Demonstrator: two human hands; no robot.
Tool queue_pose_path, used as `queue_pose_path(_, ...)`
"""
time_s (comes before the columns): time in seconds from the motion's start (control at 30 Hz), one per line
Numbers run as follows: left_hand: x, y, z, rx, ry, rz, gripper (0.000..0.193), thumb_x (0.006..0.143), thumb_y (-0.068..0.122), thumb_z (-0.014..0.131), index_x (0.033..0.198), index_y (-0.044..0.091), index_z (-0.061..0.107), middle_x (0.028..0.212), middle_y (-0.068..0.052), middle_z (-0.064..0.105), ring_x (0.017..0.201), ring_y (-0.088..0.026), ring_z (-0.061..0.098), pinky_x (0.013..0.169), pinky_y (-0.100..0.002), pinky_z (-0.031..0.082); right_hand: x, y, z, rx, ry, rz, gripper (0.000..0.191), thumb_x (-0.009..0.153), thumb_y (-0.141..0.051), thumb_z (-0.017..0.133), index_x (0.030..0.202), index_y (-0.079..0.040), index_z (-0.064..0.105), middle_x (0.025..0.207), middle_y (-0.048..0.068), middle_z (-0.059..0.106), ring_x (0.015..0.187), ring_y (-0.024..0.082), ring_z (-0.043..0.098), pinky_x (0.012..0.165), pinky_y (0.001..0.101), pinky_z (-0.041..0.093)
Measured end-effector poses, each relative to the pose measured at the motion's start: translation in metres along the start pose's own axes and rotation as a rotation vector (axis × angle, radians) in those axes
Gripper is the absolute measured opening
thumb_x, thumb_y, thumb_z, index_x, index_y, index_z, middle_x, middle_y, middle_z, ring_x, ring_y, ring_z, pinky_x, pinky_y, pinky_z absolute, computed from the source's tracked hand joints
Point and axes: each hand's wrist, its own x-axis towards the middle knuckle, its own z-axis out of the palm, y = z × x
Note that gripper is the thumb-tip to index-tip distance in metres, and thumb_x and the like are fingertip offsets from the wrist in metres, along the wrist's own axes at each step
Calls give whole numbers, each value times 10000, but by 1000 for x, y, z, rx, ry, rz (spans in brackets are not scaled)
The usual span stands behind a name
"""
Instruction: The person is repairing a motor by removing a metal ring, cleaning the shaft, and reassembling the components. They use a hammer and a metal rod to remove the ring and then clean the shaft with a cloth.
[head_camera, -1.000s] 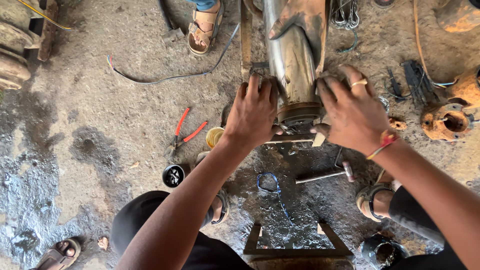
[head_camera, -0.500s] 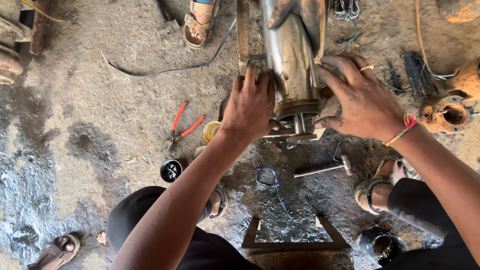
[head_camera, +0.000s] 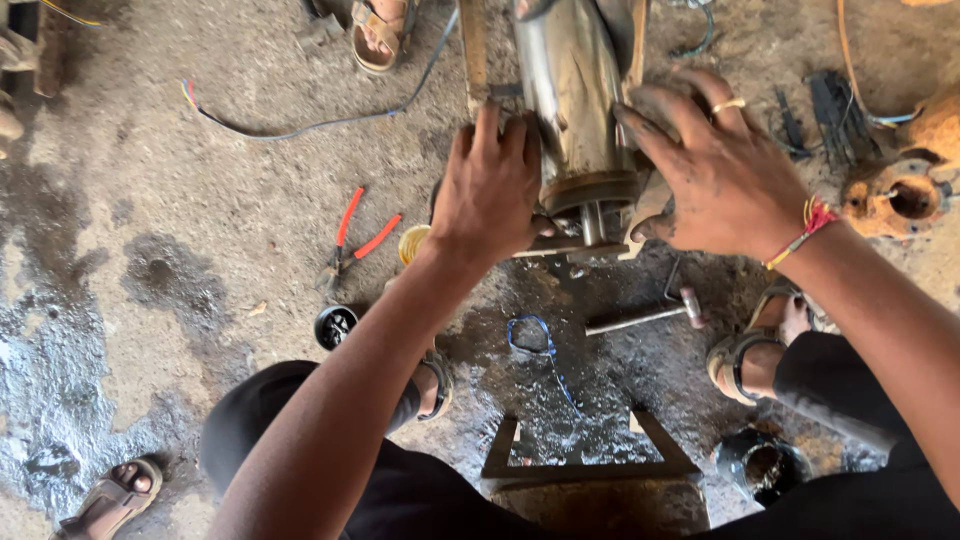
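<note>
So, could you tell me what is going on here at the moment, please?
A person crouched on a dirty workshop floor has both hands on a long steel cylinder with a short shaft at its near end. The left hand grips its left side and the right hand presses its right side near the collar. Red-handled pliers, a small hammer and a black cup lie on the ground close by, untouched. Another person's sandalled foot stands beyond the cylinder.
</note>
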Motion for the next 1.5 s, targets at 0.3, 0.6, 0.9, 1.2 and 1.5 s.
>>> queue_pose_path(0.3,-21,32,3,-125,-25,-56,1484,423,843,837,1462,-115,385,1452,-279,427,1423,-440,301,1145,-690,195,-24,-25,6,-117,12,-15,1396,519,-709,870,1590,74,438,1685,230,316,1552,453,69,1232,666,155)
queue_pose_path(0.6,-21,34,6,-167,128,-66,1345,499,751,859,1404,-157,452,1437,-325,486,1434,-430,355,1206,-662,166,-21,-19,10,-152,56,-30,1224,605,-655,868,1535,56,511,1486,214,544,1491,475,152,1134,704,335)
queue_pose_path(0.9,1,17,15,22,180,61,571,747,443,764,962,-85,726,941,-213,736,786,-239,660,964,-341,428,-10,-3,40,-332,487,-137,908,824,-750,681,1366,-25,748,1194,84,692,1427,376,319,1050,501,469)
queue_pose_path(1.2,-15,10,-1,36,257,34,987,631,741,813,1166,-78,681,1253,-240,614,1258,-338,516,1133,-514,349,-21,-12,24,-143,185,-41,1028,690,-604,826,1499,-9,604,1491,106,533,1450,355,336,1180,539,430)
queue_pose_path(1.5,-32,-3,-5,-117,71,-70,1250,621,650,881,1532,-34,368,1616,-231,189,1508,-375,220,1258,-521,206,-33,-11,-11,-106,103,1,1090,623,-411,910,1574,-110,470,1629,165,259,1539,376,252,1210,566,362)
